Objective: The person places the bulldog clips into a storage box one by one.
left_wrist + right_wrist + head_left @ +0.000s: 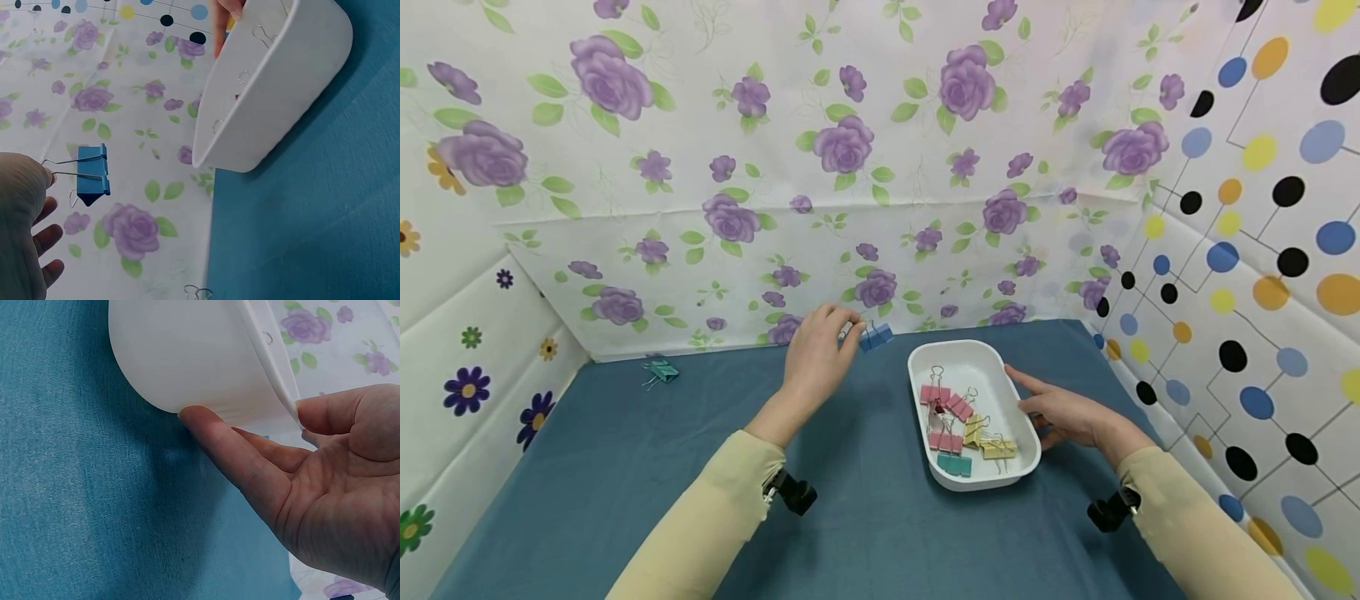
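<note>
A blue binder clip (876,336) hangs in the air left of the white tray (925,342). My left hand (822,350) pinches it by a wire handle between thumb and fingertips. The left wrist view shows the blue clip's body (92,172) beyond the thumb, the other fingers spread away. On the tray's right side rests my right hand (1067,414), its fingers fairly straight. In the right wrist view, its thumb (328,414) touches the rim and a finger (215,431) reaches the wall's lower edge. Pink clips (945,442), yellow clips (997,450) and a teal clip (954,464) lie inside.
Another teal binder clip (661,371) lies at the far left of the blue cloth (700,433). A floral sheet (820,233) rises behind the table. The dotted sheet (1206,333) borders the right side, close to my right arm.
</note>
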Demonstrator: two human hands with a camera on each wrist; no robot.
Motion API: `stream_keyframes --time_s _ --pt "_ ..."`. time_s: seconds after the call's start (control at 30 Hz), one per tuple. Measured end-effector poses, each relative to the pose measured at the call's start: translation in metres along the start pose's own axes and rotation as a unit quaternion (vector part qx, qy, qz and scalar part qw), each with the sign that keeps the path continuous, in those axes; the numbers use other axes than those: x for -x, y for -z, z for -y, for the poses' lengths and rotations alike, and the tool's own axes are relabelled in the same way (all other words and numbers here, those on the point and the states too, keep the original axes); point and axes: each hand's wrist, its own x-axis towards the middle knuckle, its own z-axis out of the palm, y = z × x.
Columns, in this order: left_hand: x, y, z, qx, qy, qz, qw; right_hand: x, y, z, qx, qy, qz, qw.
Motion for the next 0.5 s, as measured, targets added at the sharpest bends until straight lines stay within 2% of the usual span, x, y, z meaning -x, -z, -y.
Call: stream_keyframes --time_s 0.27,0.5 --pt "-0.007 0.006 -0.009 0.014 -0.016 -0.015 0.9997 0.0 0.0 0.0 0.002 0.004 -0.002 1.0" --pt "-0.012 0.008 -0.019 0.028 -0.019 -0.012 0.9994 0.0 0.001 0.0 0.0 0.001 -0.003 1.0"
